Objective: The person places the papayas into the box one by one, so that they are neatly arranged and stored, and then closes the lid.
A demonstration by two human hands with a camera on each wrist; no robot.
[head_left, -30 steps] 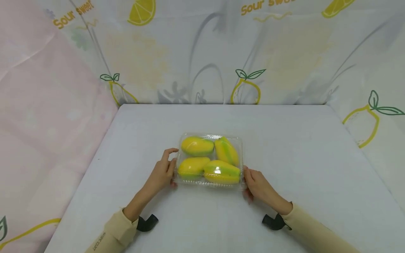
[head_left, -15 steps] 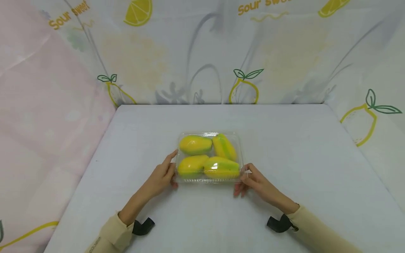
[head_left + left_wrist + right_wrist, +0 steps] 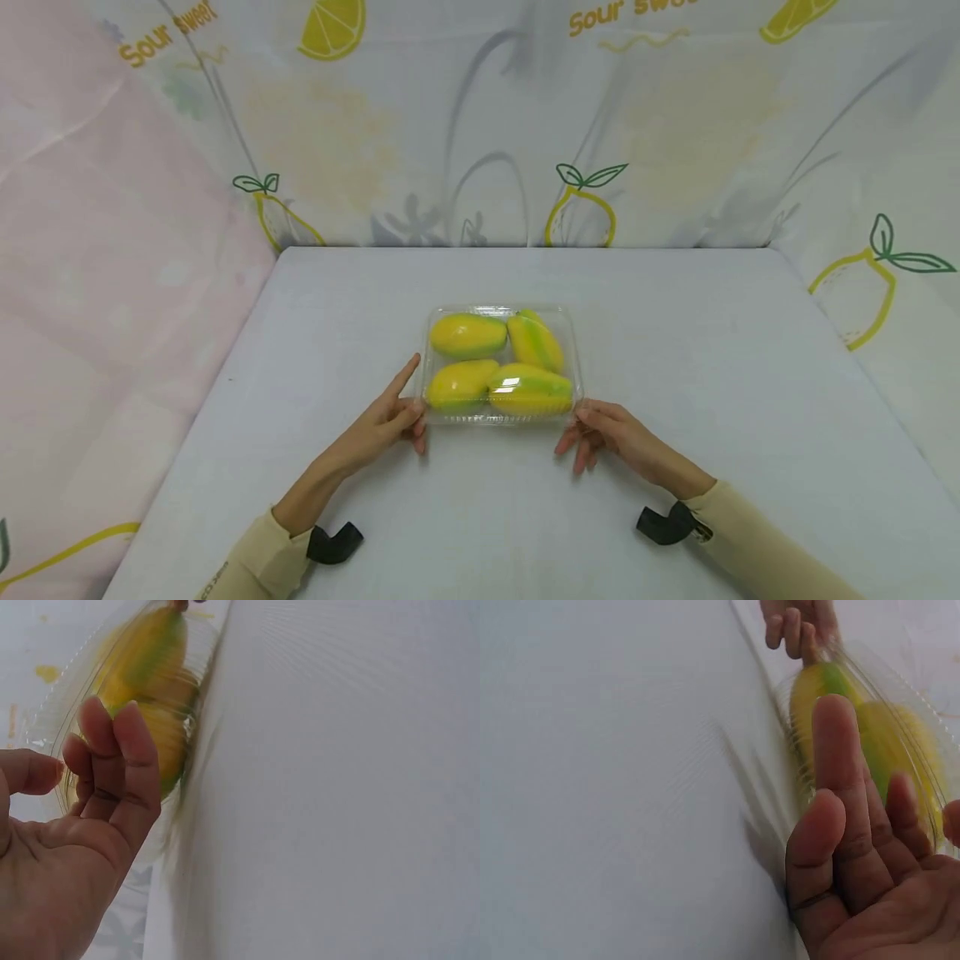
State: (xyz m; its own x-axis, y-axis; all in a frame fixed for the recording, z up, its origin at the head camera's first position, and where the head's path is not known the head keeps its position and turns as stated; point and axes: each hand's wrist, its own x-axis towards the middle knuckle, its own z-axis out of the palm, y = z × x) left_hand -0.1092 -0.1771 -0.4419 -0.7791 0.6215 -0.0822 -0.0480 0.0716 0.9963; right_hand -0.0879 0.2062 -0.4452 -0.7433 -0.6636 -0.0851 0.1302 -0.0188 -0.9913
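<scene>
A clear plastic clamshell box [image 3: 498, 421] with several yellow-green, papaya-like fruits [image 3: 528, 388] is in the middle of the white table. Its lid is closed. My left hand [image 3: 384, 425] is at the box's near left corner, thumb and curled fingers about the rim, the index finger stretched along the left side. At the near right corner my right hand [image 3: 618, 437] pinches the rim between thumb and index finger, the other fingers loosely bent below. In the left wrist view the fruits [image 3: 154, 656] show blurred behind my fingers [image 3: 135, 742]; the right wrist view shows the box [image 3: 896, 690] past my fingers [image 3: 836, 742].
The white tabletop [image 3: 675, 325] stretches around the box. A lemon-printed cloth [image 3: 667, 125] hangs behind it, and a pink cloth [image 3: 112, 275] hangs on the left. Black wrist mounts [image 3: 333, 543] show at both beige sleeves [image 3: 772, 542].
The box has shifted slightly away from me, with its front edge farther from the camera. My left index finger has straightened, and my right hand's lower fingers have come into view beneath the corner.
</scene>
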